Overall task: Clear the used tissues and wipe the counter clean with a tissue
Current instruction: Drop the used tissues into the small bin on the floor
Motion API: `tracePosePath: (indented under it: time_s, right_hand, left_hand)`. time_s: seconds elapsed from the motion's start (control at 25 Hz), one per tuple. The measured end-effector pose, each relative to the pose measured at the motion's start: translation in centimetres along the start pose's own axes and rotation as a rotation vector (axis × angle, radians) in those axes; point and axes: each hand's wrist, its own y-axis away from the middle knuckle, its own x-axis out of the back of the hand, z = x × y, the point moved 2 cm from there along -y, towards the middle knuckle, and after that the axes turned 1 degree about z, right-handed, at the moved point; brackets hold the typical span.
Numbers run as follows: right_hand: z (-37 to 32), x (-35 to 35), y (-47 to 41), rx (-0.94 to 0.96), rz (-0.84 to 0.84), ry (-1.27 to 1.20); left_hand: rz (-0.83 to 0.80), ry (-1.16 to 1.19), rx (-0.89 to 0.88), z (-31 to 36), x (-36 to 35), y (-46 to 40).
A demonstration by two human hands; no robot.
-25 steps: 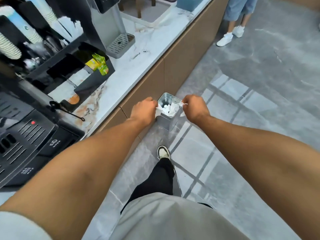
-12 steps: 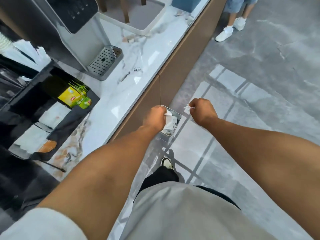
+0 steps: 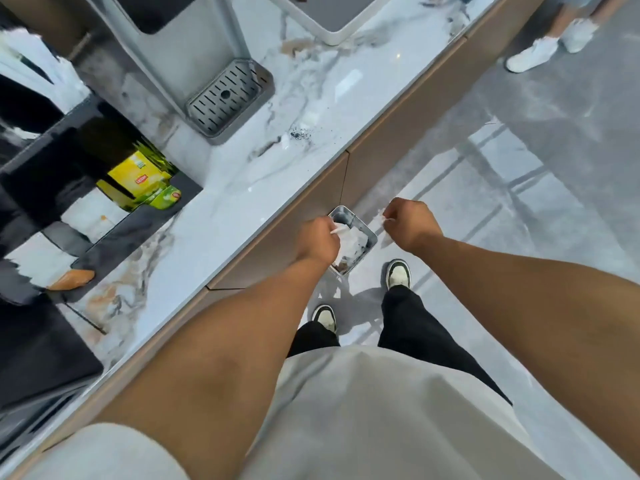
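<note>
A small square metal bin [image 3: 367,237] stands on the floor against the counter front, with crumpled white tissues [image 3: 353,242] inside. My left hand [image 3: 317,242] is closed over the bin's left rim, pinching a white strip of tissue. My right hand [image 3: 410,225] is closed just right of the bin, off its rim, and holds a small white scrap of tissue. On the marble counter [image 3: 221,216], a patch of dark crumbs [image 3: 298,134] lies near the front edge.
A grey dispenser with a slotted drip tray [image 3: 225,95] stands at the counter's back. A black organizer [image 3: 138,233] with yellow tea packets [image 3: 138,174] is to the left. Another person's white shoes [image 3: 533,53] are on the floor at top right. My own shoes [image 3: 398,273] stand beside the bin.
My right hand has drawn away from the bin's rim to the right, still holding a white scrap. My left hand stays at the bin. The view has tilted further down.
</note>
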Motion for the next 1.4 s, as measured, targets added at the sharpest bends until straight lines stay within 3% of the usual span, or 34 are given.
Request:
tracePosePath:
  time_s: [0.36, 0.56, 0.76, 1.4]
  right_hand:
    - [-0.2, -0.9, -10.4, 0.285, -0.325, 0.185]
    - [0.1, -2.3, -13.0, 0.379, -0.456, 0.19]
    - [2.5, -6.4, -16.0, 0.306, -0.465, 0.17]
    - [8.4, -24.5, -24.4, 0.312, -0.502, 0.143]
  left_hand:
    - [0.218, 0.244, 0.6, 2.4, -3.7, -0.6]
    - [0.34, 0.412, 0.792, 2.9, -6.3, -1.3]
    - [0.371, 0.512, 0.86, -0.4, -10.0, -4.3]
    - [0.312, 0.524, 0.907, -11.4, -24.1, -15.0]
